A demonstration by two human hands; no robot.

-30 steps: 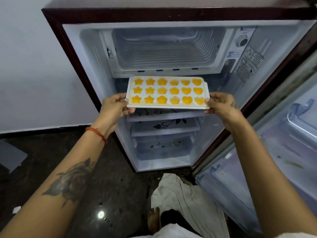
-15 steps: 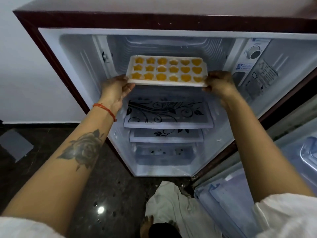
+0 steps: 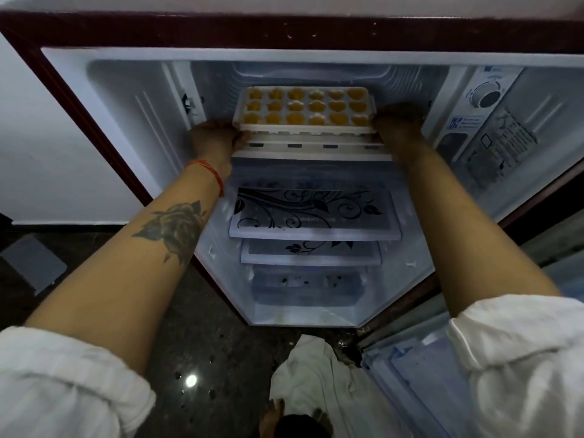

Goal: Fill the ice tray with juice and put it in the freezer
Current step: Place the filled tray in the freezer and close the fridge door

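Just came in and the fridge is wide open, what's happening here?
A person is sliding a white ice tray filled with orange juice into the freezer compartment at the top of the open fridge. The left hand and right hand each grip one end. The tray sits at the compartment's mouth, not yet released.

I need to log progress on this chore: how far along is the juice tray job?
Done: the ice tray holds orange juice in all the cells in view, and the fridge door is open. In hand: the left hand and right hand grip its two ends, with the tray partly inside the freezer compartment opening. Left: slide it fully in, let go, and presumably close the door.
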